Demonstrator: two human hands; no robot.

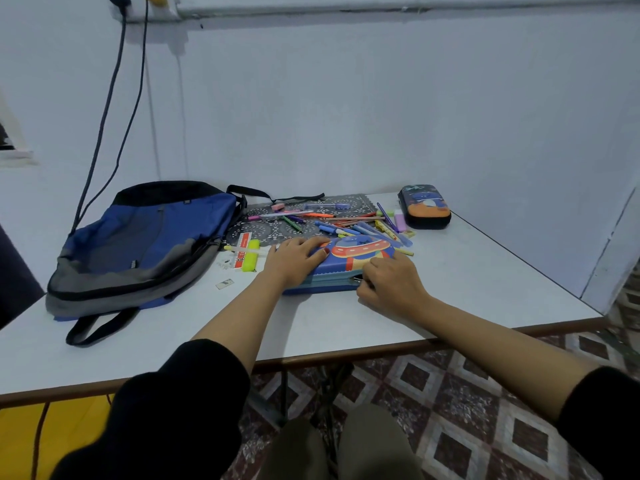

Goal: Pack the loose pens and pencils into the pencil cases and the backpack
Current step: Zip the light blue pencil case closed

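Note:
A blue pencil case (349,259) with a spaceship picture lies closed on the white table (467,271) in front of me. My left hand (294,259) rests flat on its left top. My right hand (389,282) pinches the zipper pull (357,280) on its front edge. Behind it, several loose pens and pencils (349,225) lie scattered, partly on a patterned mat (270,228). A second dark pencil case (424,206) sits closed at the back right. The blue and grey backpack (145,244) lies flat on the left.
A yellow highlighter (251,259), a ruler (240,252) and a small eraser (225,283) lie between backpack and case. Pink erasers (400,221) sit near the dark case. Cables (104,126) hang down the wall at left. The table's front edge (346,355) runs near my arms.

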